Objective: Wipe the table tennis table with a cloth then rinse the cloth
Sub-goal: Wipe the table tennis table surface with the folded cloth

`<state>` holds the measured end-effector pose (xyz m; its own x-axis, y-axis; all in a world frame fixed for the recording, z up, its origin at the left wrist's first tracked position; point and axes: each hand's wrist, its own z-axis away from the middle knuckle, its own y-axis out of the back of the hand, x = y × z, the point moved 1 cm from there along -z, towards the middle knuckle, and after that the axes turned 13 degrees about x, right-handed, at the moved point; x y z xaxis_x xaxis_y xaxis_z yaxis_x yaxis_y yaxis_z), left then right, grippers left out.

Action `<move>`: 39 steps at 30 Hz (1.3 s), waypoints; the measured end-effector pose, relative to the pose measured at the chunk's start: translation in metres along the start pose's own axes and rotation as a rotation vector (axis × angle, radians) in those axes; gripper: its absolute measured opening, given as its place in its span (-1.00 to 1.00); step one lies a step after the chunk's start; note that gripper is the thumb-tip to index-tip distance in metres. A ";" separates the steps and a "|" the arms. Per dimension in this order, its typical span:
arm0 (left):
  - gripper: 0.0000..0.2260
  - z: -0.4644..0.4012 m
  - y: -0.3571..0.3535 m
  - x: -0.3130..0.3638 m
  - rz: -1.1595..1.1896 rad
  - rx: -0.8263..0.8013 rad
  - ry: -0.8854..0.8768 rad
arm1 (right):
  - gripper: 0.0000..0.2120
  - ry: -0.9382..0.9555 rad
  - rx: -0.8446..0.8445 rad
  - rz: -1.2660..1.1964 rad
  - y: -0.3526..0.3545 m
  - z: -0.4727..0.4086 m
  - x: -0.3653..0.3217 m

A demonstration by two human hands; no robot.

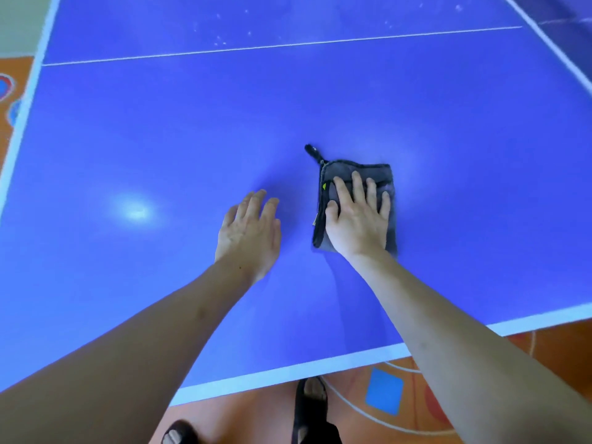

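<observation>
A folded dark grey cloth [378, 173] with a black hanging loop lies on the blue table tennis table [160, 139], right of centre. My right hand [358, 219] presses flat on the cloth with its fingers spread and straight. My left hand [248, 232] hovers or rests just left of the cloth, fingers straight and together, holding nothing. Whether it touches the table I cannot tell.
White lines border the table at its near edge [288, 370] and left edge, and a thin white centre line [256, 48] crosses farther back. Beyond that line are pale specks. Below the near edge is an orange patterned floor [384, 392] with my sandalled feet.
</observation>
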<state>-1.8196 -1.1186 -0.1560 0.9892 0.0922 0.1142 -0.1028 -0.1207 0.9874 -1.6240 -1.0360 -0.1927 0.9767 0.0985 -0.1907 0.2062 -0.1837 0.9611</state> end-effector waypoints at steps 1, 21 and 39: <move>-0.58 0.007 0.001 -0.011 -0.006 0.002 0.008 | -0.44 -0.019 -0.014 0.008 0.000 0.005 -0.009; -0.57 0.223 0.046 -0.369 -0.031 0.056 0.418 | -0.45 0.443 -0.135 -0.046 -0.054 0.137 -0.418; -0.59 0.266 0.066 -0.346 -0.084 0.018 0.434 | -0.49 1.031 -0.124 -0.232 -0.048 0.178 -0.402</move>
<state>-2.1410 -1.4211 -0.1592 0.8577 0.5089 0.0728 -0.0178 -0.1121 0.9935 -2.0156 -1.2405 -0.1973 0.3795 0.9100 -0.1667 0.3167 0.0415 0.9476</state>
